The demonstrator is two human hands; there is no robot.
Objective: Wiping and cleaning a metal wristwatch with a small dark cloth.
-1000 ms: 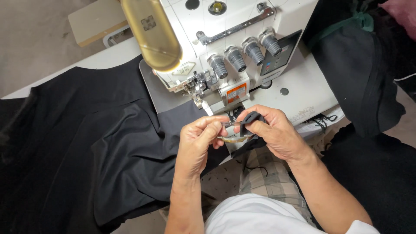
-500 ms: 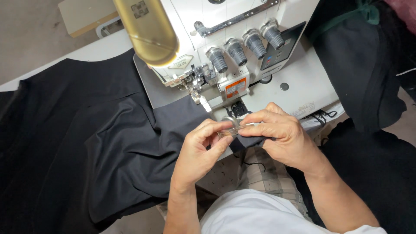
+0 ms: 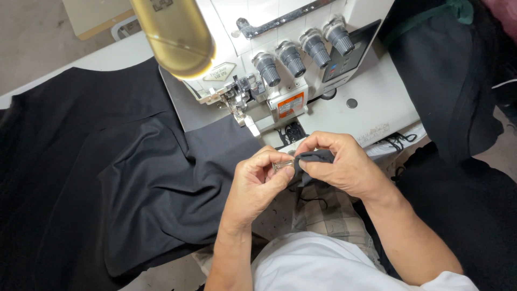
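My left hand (image 3: 257,186) pinches a small clear, shiny piece (image 3: 282,165) between thumb and fingers. Touching it from the right, my right hand (image 3: 338,164) grips a small folded bit of dark fabric (image 3: 314,158) against that piece. Both hands hover over my lap, just in front of the white overlock sewing machine (image 3: 301,54). Its presser foot (image 3: 238,108) stands a little up and left of my hands. A large black cloth (image 3: 107,178) is spread to the left of the machine and reaches under my left wrist.
A gold-coloured lamp head (image 3: 175,35) juts out over the machine's left side. Several grey tension knobs (image 3: 293,56) line the machine's front. Dark garments (image 3: 458,81) are heaped at the right. Loose black threads (image 3: 399,141) hang off the table edge.
Both hands have dropped slightly toward my lap and away from the presser foot, still holding the small piece and the fabric together. The view has shifted a little.
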